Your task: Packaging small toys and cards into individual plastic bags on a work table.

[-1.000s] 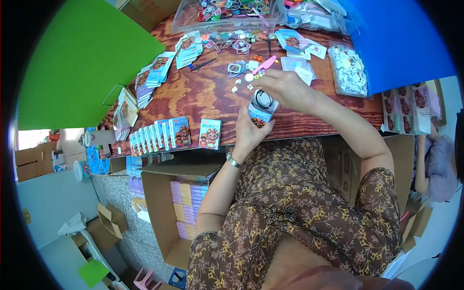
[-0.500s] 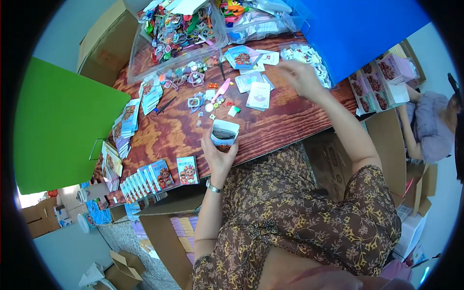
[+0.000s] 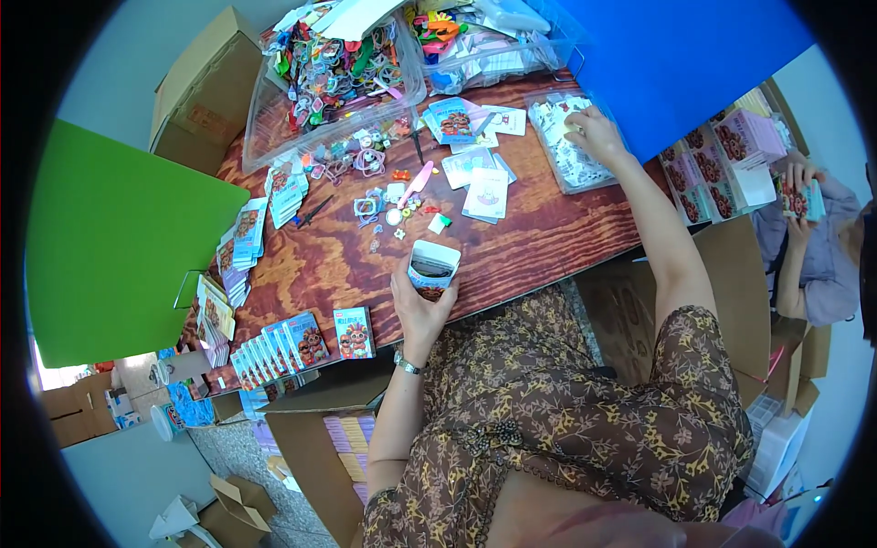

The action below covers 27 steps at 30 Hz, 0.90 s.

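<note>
Near the table's front edge, my left hand (image 3: 422, 310) is wrapped round a small printed box (image 3: 433, 267). The box stands open at the top, and dark and pale contents show inside. On the right, my right hand (image 3: 596, 137) reaches into a clear tray (image 3: 570, 189) of small white packets or cards (image 3: 564, 121). Its fingers are curled together at the pile, and what they pinch, if anything, is hidden. Between the hands lie loose cards (image 3: 486, 194), a pink plastic knife (image 3: 417, 183), a green-and-white piece (image 3: 440, 223) and small trinkets (image 3: 368, 206).
Clear bins of colourful trinkets (image 3: 347, 68) stand at the back. Closed boxes (image 3: 353, 332) line the front left; card stacks (image 3: 248, 233) lie along the left. Green (image 3: 119, 247) and blue (image 3: 676, 55) panels flank the table. A co-worker (image 3: 813, 247) at the right holds a box.
My right hand has moved down and right from above the table into the clear tray, and its fingers have curled. My left hand still holds the box. The co-worker has lifted a box.
</note>
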Each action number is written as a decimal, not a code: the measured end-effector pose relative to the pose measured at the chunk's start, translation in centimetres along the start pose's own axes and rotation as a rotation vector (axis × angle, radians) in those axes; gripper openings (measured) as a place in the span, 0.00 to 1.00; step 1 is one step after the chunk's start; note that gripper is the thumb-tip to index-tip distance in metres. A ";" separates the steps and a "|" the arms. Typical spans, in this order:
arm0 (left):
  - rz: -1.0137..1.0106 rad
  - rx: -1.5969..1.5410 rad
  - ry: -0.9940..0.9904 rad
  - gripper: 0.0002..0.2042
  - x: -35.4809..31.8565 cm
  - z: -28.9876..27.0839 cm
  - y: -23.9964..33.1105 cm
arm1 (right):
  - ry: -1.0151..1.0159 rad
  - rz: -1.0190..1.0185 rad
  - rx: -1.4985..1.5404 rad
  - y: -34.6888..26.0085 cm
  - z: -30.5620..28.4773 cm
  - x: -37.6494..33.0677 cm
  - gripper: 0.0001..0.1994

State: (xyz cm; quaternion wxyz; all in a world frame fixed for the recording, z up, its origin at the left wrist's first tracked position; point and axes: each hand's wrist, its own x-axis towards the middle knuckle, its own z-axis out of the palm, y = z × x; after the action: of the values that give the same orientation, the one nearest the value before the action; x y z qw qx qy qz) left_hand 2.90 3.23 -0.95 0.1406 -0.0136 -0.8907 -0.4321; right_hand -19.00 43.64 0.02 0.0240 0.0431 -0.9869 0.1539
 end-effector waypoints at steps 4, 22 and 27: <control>0.028 0.011 -0.021 0.36 0.2 0.0 0.7 | -0.046 -0.013 -0.018 -1.4 -1.3 -0.3 0.13; 0.034 -0.025 -0.014 0.36 -0.2 0.0 0.5 | -0.059 0.012 0.048 -1.6 -3.3 -0.8 0.11; 0.004 -0.034 -0.035 0.36 -0.3 0.0 0.3 | -0.112 -0.035 0.291 -2.7 -4.3 -2.8 0.15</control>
State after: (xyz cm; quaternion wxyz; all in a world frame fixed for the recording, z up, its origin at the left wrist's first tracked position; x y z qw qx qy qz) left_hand 3.23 3.51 -0.79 0.1257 -0.0253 -0.8854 -0.4468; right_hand -15.84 42.59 4.82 -0.0349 0.0717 -0.9530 0.2923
